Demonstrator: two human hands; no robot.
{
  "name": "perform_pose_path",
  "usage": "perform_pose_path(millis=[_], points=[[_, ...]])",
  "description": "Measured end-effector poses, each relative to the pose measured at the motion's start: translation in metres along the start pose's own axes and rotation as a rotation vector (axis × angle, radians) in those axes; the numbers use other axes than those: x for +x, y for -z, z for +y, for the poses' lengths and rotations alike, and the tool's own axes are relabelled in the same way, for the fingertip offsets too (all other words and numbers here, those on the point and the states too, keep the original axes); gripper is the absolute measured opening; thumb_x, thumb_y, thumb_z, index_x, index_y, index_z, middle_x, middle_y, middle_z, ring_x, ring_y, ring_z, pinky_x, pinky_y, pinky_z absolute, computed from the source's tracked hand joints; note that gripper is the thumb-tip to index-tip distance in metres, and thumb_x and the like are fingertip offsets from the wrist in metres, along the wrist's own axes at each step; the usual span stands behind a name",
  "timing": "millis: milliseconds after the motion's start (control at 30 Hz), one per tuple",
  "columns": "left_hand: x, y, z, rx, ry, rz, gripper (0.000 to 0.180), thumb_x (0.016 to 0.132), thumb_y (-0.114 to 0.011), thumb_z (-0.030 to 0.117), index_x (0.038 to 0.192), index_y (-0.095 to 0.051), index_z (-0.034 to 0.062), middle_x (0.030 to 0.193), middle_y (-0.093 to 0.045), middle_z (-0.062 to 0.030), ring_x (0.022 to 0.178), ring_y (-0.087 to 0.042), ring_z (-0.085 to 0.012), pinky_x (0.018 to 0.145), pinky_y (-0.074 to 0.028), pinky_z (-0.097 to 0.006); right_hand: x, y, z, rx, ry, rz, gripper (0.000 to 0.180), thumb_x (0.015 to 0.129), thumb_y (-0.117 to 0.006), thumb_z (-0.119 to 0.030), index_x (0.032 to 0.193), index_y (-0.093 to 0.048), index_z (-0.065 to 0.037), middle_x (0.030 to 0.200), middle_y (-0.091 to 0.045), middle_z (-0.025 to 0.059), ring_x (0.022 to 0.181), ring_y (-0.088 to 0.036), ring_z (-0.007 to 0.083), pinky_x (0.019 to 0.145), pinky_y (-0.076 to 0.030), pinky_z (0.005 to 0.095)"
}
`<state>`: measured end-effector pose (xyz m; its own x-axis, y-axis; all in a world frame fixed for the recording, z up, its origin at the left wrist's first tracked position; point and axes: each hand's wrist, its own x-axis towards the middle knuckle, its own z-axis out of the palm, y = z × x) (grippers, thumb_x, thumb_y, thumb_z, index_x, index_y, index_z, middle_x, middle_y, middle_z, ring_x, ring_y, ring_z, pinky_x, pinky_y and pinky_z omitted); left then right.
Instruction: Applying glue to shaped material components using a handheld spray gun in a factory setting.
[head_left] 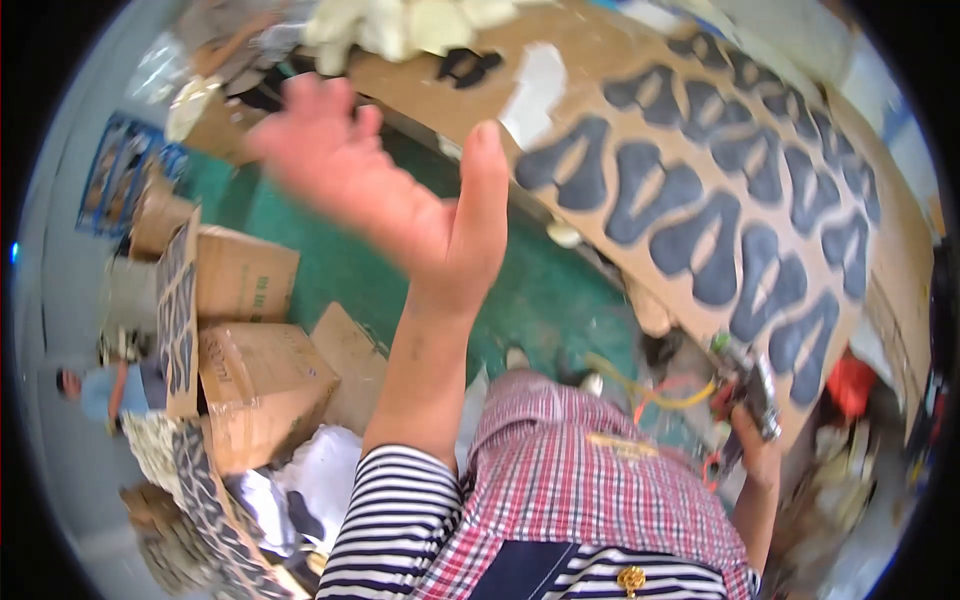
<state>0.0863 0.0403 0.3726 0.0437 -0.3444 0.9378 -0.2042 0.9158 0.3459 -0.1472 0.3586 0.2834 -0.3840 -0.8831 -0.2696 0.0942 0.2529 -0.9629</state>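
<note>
The left grip (400,215), blurred, is raised across the upper middle of the frame, nothing in it — fingers spread wide, thumb well apart. At lower right, the right grip (752,440) is closed around a metal hand tool (760,390), with a yellow hose (690,404) just beside it. Rows of dark grey two-lobed pieces (715,285) lie across the cardboard-covered tabletop (595,45) at upper right — the tool is near the lowest of them. A white piece (535,95) lies at upper centre. Cardboard boxes (250,275) stand on the green floor (340,270) at left; a checked apron (600,480) fills the lower centre.
</note>
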Motion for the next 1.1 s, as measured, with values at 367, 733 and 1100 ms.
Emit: perform_pose_path(millis=[367, 733, 1100], points=[[-0.176, 0.069, -0.071, -0.004, 1.232, -0.131, 0.073, 0.076, -0.068, 0.010, 0.139, -0.033, 0.0014, 0.113, -0.052, -0.0078, 0.098, -0.052, -0.0192, 0.084, -0.046, -0.033, 0.056, -0.013, 0.073, -0.031, -0.112, -0.489, 0.053, 0.081, -0.063, 0.002, 0.130, -0.046, -0.004, 0.092, -0.060, 0.0037, 0.078, -0.059, 0.0114, 0.062, -0.050, 0.0247], [-0.295, -0.065, -0.136, -0.971, 2.075, -0.066, 0.026, 0.073, -0.060, 0.014, 0.099, -0.060, 0.0093, 0.092, -0.063, -0.0082, 0.091, -0.061, -0.0257, 0.083, -0.050, -0.043, 0.078, 0.004, 0.190, 0.057, -0.609, 0.023, 0.027, 0.080, -0.068, -0.011, 0.102, -0.056, -0.002, 0.081, -0.063, 0.0070, 0.071, -0.063, 0.0167, 0.054, -0.049, 0.0298], [-0.265, -0.094, -0.115, -1.292, 1.979, -0.131, 0.040, 0.069, -0.059, -0.005, 0.108, -0.060, 0.0018, 0.104, -0.066, -0.0084, 0.099, -0.062, -0.0243, 0.092, -0.049, -0.038, 0.045, 0.016, 0.199, 0.143, -0.501, 0.497, 0.017, 0.080, -0.066, -0.011, 0.096, -0.060, -0.005, 0.082, -0.064, 0.0055, 0.069, -0.064, 0.0171, 0.051, -0.047, 0.0301]])
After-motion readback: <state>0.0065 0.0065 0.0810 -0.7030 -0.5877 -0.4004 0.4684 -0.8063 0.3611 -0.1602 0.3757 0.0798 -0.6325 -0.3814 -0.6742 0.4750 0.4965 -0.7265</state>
